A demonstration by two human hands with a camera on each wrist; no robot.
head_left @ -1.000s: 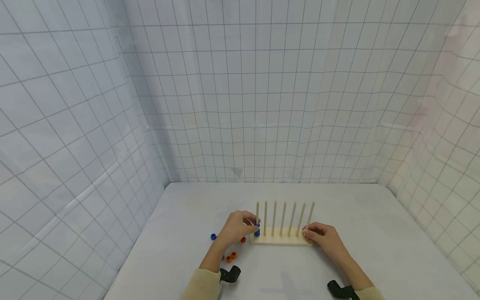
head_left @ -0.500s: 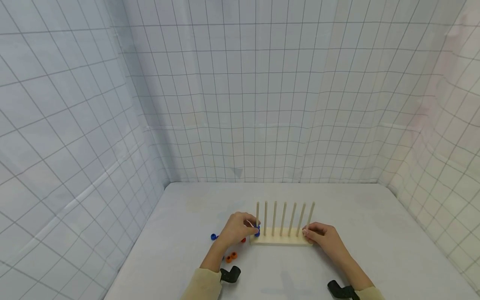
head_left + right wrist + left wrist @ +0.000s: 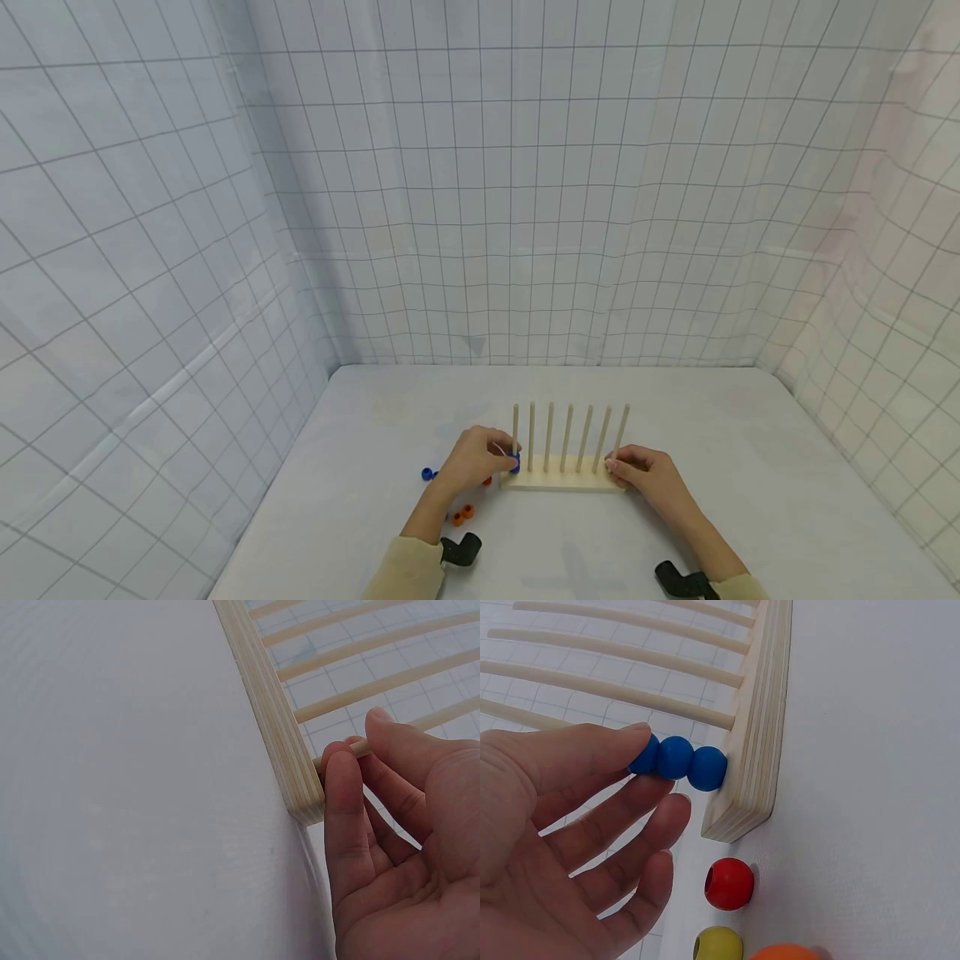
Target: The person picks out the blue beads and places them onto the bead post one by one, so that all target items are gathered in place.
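A pale wooden board (image 3: 561,481) with a row of upright pegs rests on the white table. Three blue beads (image 3: 676,757) are stacked on its leftmost peg (image 3: 515,423), the lowest one down at the board. My left hand (image 3: 471,460) pinches the top blue bead (image 3: 646,754) between thumb and fingers, the other fingers loosely bent below. At the opposite end, my right hand (image 3: 651,472) holds the rightmost peg (image 3: 360,748) low down, thumb and fingertips around it close to the board. The other pegs carry no beads.
A red bead (image 3: 730,884), a yellow bead (image 3: 719,944) and an orange bead (image 3: 786,952) lie near the board's left end. Further left is a loose blue bead (image 3: 427,473). Gridded white curtains (image 3: 480,208) enclose the table (image 3: 390,400) at back and sides.
My left hand has moved slightly down the leftmost peg, and the top blue bead has slid down onto the ones below. My right hand has stayed in place.
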